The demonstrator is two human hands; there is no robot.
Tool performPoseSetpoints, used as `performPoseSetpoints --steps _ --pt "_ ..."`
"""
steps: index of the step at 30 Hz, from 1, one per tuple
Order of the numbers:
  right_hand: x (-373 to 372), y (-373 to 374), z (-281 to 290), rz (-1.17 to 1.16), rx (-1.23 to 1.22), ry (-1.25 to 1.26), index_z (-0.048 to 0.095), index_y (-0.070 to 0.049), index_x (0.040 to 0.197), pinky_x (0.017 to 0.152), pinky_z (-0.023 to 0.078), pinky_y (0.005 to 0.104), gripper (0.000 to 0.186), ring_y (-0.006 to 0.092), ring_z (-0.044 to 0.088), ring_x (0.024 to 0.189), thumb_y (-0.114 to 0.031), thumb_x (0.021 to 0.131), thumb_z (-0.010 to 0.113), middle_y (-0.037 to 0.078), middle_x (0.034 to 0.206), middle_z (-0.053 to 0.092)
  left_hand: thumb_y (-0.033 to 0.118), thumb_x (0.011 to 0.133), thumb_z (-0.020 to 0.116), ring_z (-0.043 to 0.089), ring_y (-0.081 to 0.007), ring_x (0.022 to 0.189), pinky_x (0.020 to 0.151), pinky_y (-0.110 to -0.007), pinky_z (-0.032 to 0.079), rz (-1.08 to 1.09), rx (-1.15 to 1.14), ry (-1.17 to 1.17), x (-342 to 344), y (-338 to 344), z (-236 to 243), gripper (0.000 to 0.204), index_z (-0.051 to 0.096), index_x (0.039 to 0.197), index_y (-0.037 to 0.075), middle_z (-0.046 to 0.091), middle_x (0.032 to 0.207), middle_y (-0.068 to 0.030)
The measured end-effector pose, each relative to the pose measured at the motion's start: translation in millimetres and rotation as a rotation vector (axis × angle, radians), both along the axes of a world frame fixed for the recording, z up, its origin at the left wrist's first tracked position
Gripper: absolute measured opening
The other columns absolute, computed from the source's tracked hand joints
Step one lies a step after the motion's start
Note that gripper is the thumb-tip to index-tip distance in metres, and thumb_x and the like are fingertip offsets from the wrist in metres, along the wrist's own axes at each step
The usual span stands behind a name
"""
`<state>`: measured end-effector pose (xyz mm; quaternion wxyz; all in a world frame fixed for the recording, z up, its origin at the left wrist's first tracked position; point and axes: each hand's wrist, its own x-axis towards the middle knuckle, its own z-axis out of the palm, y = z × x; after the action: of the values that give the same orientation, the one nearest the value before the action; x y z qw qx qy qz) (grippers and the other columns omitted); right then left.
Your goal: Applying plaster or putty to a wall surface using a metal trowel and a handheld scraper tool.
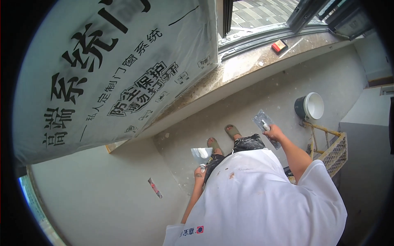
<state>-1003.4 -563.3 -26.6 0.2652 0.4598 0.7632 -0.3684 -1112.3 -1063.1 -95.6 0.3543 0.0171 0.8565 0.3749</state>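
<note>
My left hand (200, 172) is closed round the handle of a putty knife (195, 152), held beside my left thigh. A lump of white putty (203, 153) sits on its broad blade. Out to the right, my right hand (275, 133) grips a plastering trowel (259, 119) by its handle. The trowel's flat metal blade reaches past both sides of that hand, over the grey floor, and looks smeared. The two tools are well apart, and neither touches a wall.
A dark bucket (301, 107) with a white inside stands at the right, beside a yellow metal step frame (342, 141). A stone sill (246, 67) runs below the window and carries a small red-and-black item (279, 46). Printed protective film (172, 45) covers the upper left.
</note>
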Motion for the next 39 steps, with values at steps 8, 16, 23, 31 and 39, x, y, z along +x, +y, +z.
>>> performPoseSetpoints --steps 8,16,23,31,39 --pt "63.3 -90.6 7.6 -0.155 0.195 -0.008 0.065 -0.006 0.116 0.093 0.049 0.0439 0.057 0.0356 0.064 0.106 -0.042 0.072 0.076 0.019 0.112 0.067 0.024 0.086 0.073 0.063 -0.0146 0.067 0.061 -0.031 0.051 -0.117 0.013 -0.16 -68.4 -13.0 49.5 0.025 0.069 0.091 0.0 0.069 0.08 -0.0066" --pt "151.0 -114.3 -1.7 -0.599 0.244 0.015 0.065 -0.002 0.113 0.092 0.049 0.0448 0.06 0.0382 0.063 0.106 -0.045 0.072 0.076 0.023 0.113 0.066 0.026 0.088 0.072 0.064 -0.0129 0.068 0.061 -0.03 0.051 -0.3 0.109 -0.166 -113.4 62.1 61.0 0.027 0.067 0.092 0.0 0.068 0.078 -0.0066" --pt "204.6 -80.2 -15.6 -0.826 0.312 0.073 0.061 -0.001 0.118 0.094 0.048 0.0448 0.064 0.0394 0.061 0.109 -0.046 0.074 0.074 0.025 0.115 0.064 0.027 0.087 0.074 0.059 -0.0103 0.071 0.065 -0.029 0.048 -0.519 0.171 -0.128 -106.0 134.9 12.4 0.027 0.067 0.09 0.001 0.066 0.076 -0.0047" --pt "267.0 13.2 -24.5 -0.863 0.316 0.121 0.057 -0.002 0.126 0.096 0.047 0.0441 0.066 0.0386 0.06 0.113 -0.041 0.075 0.075 0.024 0.12 0.063 0.024 0.087 0.073 0.053 -0.0086 0.07 0.065 -0.028 0.046 -0.563 0.204 -0.038 -51.9 287.9 68.4 0.024 0.066 0.089 0.001 0.063 0.074 -0.0008" --pt "302.4 114.4 -6.9 -1.023 0.364 0.245 0.06 0.003 0.116 0.087 0.049 0.0447 0.061 0.0419 0.063 0.101 -0.04 0.076 0.075 0.026 0.105 0.066 0.026 0.087 0.074 0.051 -0.0082 0.068 0.065 -0.028 0.045 -0.823 0.184 -0.085 -6.4 485.4 146.0 0.026 0.067 0.091 0.001 0.063 0.074 0.0004"
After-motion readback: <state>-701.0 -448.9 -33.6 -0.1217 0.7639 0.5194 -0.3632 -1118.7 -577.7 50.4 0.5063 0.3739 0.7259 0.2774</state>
